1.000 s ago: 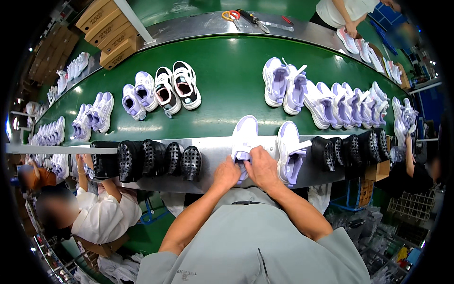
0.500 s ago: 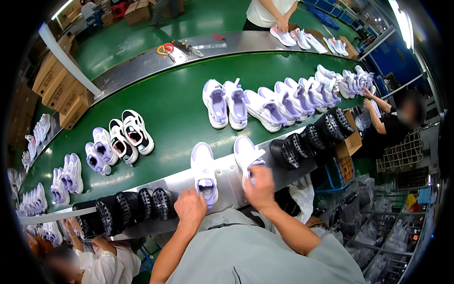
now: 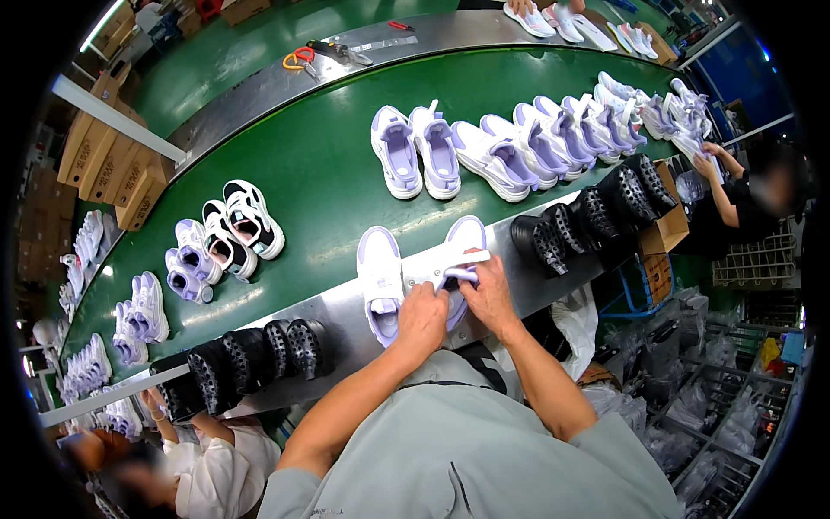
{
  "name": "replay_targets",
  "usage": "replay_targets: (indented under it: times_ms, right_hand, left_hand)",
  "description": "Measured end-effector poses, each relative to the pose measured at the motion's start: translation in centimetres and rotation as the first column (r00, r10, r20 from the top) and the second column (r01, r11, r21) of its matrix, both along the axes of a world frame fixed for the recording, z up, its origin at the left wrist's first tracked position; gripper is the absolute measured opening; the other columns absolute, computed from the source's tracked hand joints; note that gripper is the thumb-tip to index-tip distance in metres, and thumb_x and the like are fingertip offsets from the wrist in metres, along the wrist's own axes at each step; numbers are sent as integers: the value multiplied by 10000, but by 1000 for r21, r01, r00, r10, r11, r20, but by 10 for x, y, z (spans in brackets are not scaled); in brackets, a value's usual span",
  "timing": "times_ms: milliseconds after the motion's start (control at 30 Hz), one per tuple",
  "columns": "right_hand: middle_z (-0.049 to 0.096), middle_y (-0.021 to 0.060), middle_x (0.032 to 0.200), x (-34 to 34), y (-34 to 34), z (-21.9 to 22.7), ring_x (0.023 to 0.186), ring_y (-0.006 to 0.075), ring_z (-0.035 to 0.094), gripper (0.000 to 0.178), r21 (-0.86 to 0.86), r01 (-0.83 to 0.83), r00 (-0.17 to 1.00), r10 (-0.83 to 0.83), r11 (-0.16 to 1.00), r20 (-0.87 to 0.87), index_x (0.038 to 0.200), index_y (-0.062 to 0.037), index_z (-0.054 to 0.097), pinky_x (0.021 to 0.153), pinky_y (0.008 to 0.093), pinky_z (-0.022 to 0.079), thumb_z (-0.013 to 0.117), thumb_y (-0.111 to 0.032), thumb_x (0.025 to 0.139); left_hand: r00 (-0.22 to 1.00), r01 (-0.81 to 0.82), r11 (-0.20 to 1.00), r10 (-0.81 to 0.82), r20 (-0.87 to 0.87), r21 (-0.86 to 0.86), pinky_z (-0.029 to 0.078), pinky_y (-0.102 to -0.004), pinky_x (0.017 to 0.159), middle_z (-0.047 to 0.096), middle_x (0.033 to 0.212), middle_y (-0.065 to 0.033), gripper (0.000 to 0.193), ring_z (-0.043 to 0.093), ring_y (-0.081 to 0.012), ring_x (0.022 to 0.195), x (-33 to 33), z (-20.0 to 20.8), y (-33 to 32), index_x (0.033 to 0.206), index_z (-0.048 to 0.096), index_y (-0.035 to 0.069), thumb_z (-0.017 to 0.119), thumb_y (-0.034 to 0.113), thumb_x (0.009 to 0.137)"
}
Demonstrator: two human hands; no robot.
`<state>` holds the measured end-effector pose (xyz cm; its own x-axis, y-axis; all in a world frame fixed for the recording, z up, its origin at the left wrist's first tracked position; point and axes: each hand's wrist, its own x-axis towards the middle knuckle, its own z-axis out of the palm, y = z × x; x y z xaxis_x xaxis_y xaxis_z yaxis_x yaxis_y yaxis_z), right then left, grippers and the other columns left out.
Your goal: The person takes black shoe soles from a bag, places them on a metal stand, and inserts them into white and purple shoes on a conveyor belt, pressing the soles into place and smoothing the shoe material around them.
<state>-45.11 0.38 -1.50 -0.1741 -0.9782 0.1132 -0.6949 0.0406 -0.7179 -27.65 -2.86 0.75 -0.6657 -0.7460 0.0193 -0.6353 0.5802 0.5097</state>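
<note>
While the right hand grips the tongue of a white-and-lilac shoe on the steel ledge, the left hand curls at that shoe's opening, its fingertips hidden, so whether it pinches anything I cannot tell. Both hands cover much of the shoe's heel and inside. Its apparent mate stands on the ledge just beside it, to the left. Black studded forms line the ledge toward its left end and right end, too crowded to count surely. At the ledge's left end, a co-worker's white sleeve is partly cut off by the dark rim. Beyond the ledge, the green belt bears a black-and-white pair and overlapping white-and-lilac shoes. Farthest from the ledge, orange-handled scissors lie near another co-worker's hand, cropped by the upper edge.
</note>
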Motion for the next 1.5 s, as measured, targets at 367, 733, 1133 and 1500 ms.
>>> replay_targets:
  times_ms: [367, 733, 1133, 1500]
  right_hand:
    - [578, 192, 1259, 14, 23, 18, 1208, 390, 514, 393, -104, -8, 996, -2, 995, -94, 1094, -53, 619, 992, 468, 439, 757, -85, 728]
    - [633, 307, 810, 29, 42, -21, 800, 509, 624, 339, 479, 274, 829, -457, 834, 322, 822, 58, 594, 734, 551, 498, 576, -267, 916]
    - [664, 230, 879, 50, 46, -18, 801, 392, 657, 217, 381, 152, 889, -294, 912, 351, 955, 42, 588, 705, 453, 532, 617, -172, 940]
    - [591, -2, 774, -3, -3, 17, 633, 70, 506, 199, 423, 121, 230, -440, 898, 868, 877, -56, 642, 521, 224, 406, 668, -236, 958]
  left_hand:
    - [1000, -17, 999, 17, -19, 42, 526, -452, 762, 610, 1056, -204, 320, 623, -370, 949, -2, 33, 4, 1126, 630, -10, 665, 24, 810]
    - [888, 452, 832, -453, 77, -323, 493, -377, 818, 613, 1081, -85, 227, 576, -268, 1007, -3, 17, -34, 956, 669, 20, 632, 111, 752]
    - [990, 31, 984, -54, -128, -173, 436, -432, 781, 664, 939, -140, 137, 580, -329, 841, 5, 20, 17, 830, 654, 15, 683, 147, 855]
    - [961, -274, 961, 275, 33, -34, 417, -460, 695, 667, 694, -153, 257, 616, -334, 706, -15, -5, 9, 723, 694, 21, 714, 244, 851]
